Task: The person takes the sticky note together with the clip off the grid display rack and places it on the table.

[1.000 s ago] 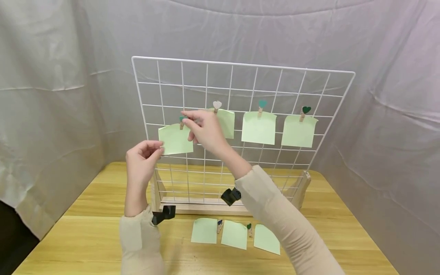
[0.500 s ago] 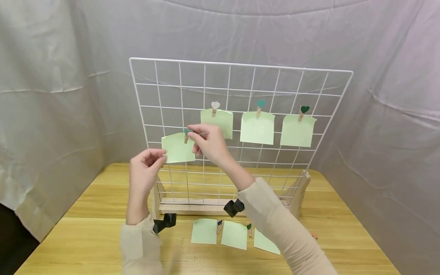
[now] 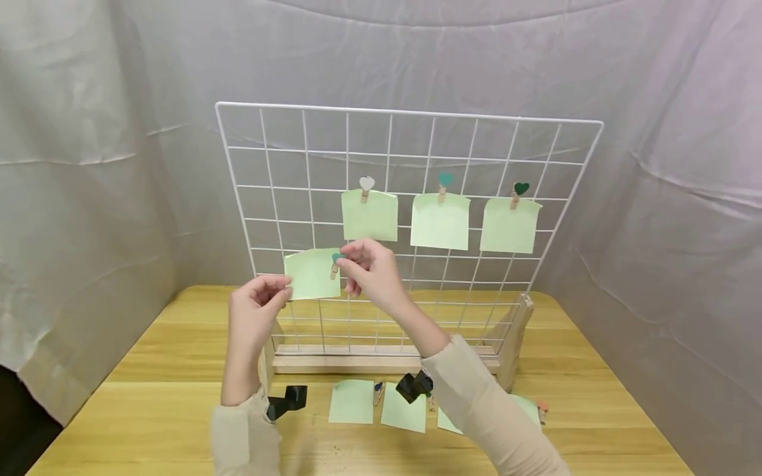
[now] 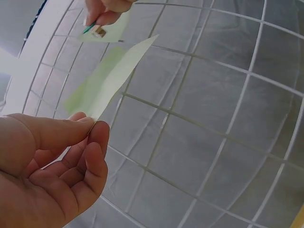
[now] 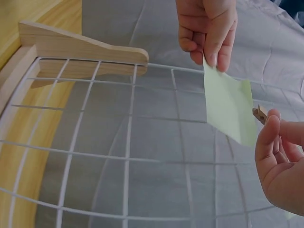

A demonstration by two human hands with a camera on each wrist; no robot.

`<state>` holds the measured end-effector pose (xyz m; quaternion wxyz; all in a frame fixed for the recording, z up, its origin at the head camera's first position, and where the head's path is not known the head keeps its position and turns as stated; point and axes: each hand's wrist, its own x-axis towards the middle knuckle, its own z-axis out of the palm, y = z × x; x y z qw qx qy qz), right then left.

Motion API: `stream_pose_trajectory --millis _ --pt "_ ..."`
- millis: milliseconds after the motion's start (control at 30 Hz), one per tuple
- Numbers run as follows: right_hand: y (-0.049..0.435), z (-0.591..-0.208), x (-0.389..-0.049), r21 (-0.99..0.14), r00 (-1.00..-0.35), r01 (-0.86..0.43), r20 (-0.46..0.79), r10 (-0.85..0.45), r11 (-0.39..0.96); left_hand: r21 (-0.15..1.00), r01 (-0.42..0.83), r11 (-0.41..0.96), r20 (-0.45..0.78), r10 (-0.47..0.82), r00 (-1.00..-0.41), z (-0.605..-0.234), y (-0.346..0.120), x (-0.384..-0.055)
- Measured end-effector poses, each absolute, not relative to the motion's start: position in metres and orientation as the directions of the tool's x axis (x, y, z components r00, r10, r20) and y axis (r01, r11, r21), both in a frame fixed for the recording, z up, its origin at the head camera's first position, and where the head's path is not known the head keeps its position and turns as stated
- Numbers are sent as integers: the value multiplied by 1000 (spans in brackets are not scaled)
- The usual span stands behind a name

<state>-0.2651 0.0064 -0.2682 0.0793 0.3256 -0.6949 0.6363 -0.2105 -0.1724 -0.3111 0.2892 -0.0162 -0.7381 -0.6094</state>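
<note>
My left hand (image 3: 253, 314) pinches the left edge of a pale green paper note (image 3: 309, 274) between thumb and fingers, in front of the lower left of a white wire grid (image 3: 411, 113). With thumb and fingertips, my right hand (image 3: 375, 274) holds a small wooden clothespin (image 3: 335, 271) topped by a teal heart. In the head view it overlaps the note's upper right corner. The right wrist view puts the clothespin (image 5: 260, 114) close beside the note's edge (image 5: 228, 102); whether they touch I cannot tell.
Three green notes hang on the grid from heart clothespins: white (image 3: 366, 183), teal (image 3: 445, 180) and dark green (image 3: 520, 190). A wooden base (image 3: 345, 363) supports the grid. On the table, several notes (image 3: 351, 402) lie in a row with clothespins (image 3: 378, 394) between, partly behind my right sleeve.
Both hands have come down and slightly right, bringing the note and clothespin lower before the grid. The clothespin has shifted toward the note's right edge. The white-heart note is now fully uncovered.
</note>
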Motion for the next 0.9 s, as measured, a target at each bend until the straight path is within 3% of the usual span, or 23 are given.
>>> stream_pose_trajectory --millis 300,900 --pt "19 -295 -265 -895 -835 -443 430 -343 -44 911 310 274 388 -309 -868 -330 -172 -206" --pt "27 -319 -250 -932 -886 -363 350 -303 -15 942 149 302 237 -280 -930 -357 -178 -206"
